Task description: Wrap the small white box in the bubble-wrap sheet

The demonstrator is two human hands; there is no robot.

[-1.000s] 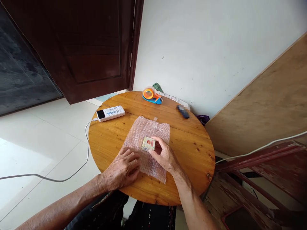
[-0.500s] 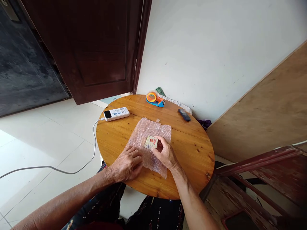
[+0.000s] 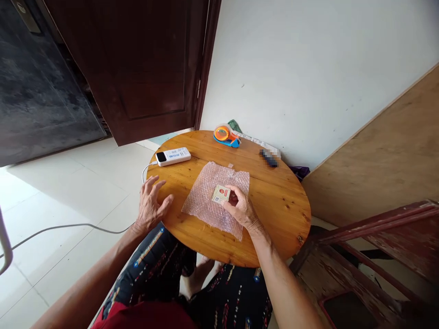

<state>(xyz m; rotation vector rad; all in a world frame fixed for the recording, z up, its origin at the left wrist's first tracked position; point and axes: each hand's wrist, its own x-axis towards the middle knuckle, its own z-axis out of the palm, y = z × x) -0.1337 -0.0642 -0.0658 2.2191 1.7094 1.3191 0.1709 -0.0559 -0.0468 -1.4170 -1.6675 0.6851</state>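
My right hand [image 3: 243, 208] grips a small cream box [image 3: 221, 194] with a red emblem, thumb and fingers on its right side. The box is over the middle of a sheet of pink-tinted bubble wrap [image 3: 206, 192], which lies on the round wooden table [image 3: 277, 201]. My left hand [image 3: 151, 203] is at the table's left edge with its fingers spread and nothing in them. It is apart from the bubble wrap, just below the white power bank [image 3: 173, 156].
A cable [image 3: 85, 225] runs from the power bank off to the left. At the table's back stands an orange and blue tape dispenser [image 3: 227, 135]. A dark, blurred-out object [image 3: 268, 158] lies at the back right. A dark red door [image 3: 151, 68] and a wall [image 3: 291, 68] stand behind.
My left hand has lifted off the bubble wrap's lower left edge, moved left and spread its fingers. My right hand keeps hold of the box. The camera view has shifted slightly.
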